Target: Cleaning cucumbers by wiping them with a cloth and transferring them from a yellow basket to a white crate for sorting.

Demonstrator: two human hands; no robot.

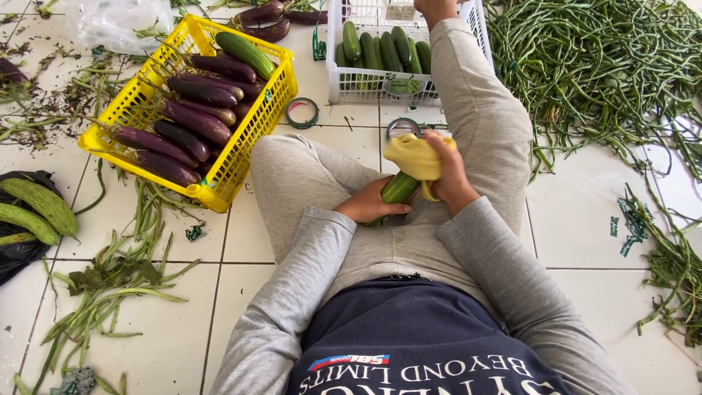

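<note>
Between my two hands, over my lap, lies the cucumber (398, 189): left hand (368, 205) clamps its near end, right hand (447, 174) bunches the yellow cloth (415, 155) around its far end. I'd twist steadily, wiping lengthwise; the white crate (362, 86) sits beyond.

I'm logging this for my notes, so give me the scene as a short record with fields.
left hand: holds a green cucumber
right hand: presses a yellow cloth on the cucumber
yellow basket: purple eggplants, one cucumber on top
white basket: cucumbers
floor: long beans heaped at right, tape rolls ahead
</note>
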